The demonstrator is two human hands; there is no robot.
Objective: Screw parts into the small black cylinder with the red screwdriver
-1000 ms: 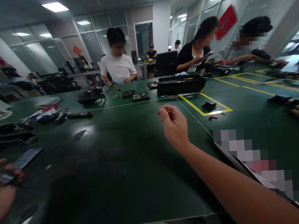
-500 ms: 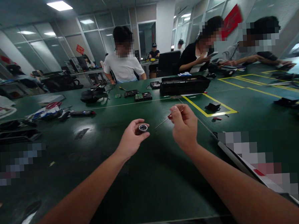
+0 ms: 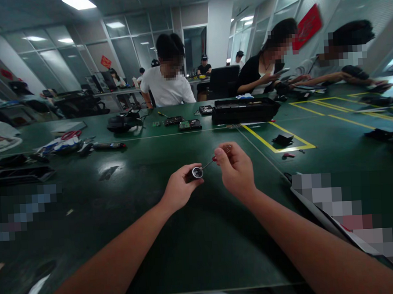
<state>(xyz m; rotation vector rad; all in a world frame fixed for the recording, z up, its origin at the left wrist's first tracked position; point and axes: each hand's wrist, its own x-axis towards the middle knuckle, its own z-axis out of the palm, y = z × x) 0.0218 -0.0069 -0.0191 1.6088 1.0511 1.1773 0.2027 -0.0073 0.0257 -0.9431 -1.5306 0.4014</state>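
My left hand (image 3: 179,188) is closed around a small dark cylinder (image 3: 197,173) with a bright metal rim, its open end turned toward me and to the right. In my right hand (image 3: 236,169) is a screwdriver (image 3: 208,164) with a thin metal shaft and a red part showing at the fingers. Its shaft points down and left, and the tip is at the cylinder's rim; whether it reaches inside I cannot tell. Both hands are above the green table (image 3: 189,252). Most of the screwdriver's handle is hidden by my fingers.
A long black housing (image 3: 245,111) and circuit-board parts (image 3: 190,125) lie at the far side. Gloves and tools (image 3: 63,143) are at the left. A black bracket (image 3: 282,140) lies within yellow tape at the right. Several people sit around; one in white (image 3: 167,87) is opposite.
The screwdriver's tip has come left to the cylinder's rim. My left hand has shifted slightly right and tipped the cylinder's opening toward the screwdriver.
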